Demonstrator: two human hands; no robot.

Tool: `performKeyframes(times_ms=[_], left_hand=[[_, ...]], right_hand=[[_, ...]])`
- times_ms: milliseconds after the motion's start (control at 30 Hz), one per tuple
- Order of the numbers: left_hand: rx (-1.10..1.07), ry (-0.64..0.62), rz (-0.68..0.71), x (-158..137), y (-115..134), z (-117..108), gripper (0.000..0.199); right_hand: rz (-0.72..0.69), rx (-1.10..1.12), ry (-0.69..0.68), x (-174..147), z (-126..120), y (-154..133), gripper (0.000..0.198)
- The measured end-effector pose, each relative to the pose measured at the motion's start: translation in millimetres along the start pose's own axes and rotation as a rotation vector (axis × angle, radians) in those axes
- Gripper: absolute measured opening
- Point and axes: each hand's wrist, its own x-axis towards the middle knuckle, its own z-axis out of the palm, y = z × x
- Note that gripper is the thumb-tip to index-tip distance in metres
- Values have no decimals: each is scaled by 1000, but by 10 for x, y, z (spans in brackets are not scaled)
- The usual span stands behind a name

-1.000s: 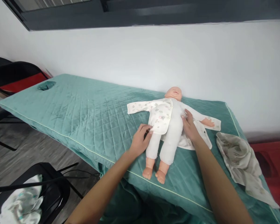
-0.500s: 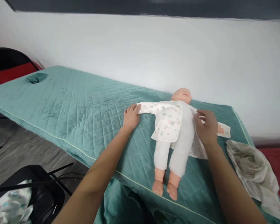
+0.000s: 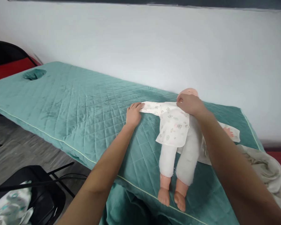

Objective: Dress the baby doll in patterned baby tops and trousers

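A baby doll lies on its back on the green quilted bed, legs pointing toward me. Its white printed baby shirt covers one side of the chest, and the padded white body shows on the other. My left hand is closed around the cuff of the outstretched sleeve at left; the doll's hand there is hidden. At the neckline, the fingers of my right hand pinch the shirt's edge, covering the doll's neck and part of its head. The doll's other hand pokes out of the right sleeve.
The bed runs along a white wall, with a hole at its far left end. Crumpled pale cloth lies at the right edge. A black chair holding printed cloth stands at lower left; another black-and-red chair is behind.
My right hand has moved left and up from the open right side of the shirt to the neckline. My left hand stays on the left cuff. The view has shifted slightly.
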Motion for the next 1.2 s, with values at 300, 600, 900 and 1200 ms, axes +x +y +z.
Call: performKeyframes(times_ms=[300,600,900,1200], left_hand=[[-45,85,-150,46,-11,12,56],[-558,36,-272,172,-128,137,55],[-1265,213,-247,239,-83,182,34],[-1808,111,-556,137,158,40,16]], right_hand=[[178,211,345,-230,102,143,21],[192,360,264,-262,115,185,24],[226,537,311,-303,118,197,21],[215,686,481,-322,159,211,21]])
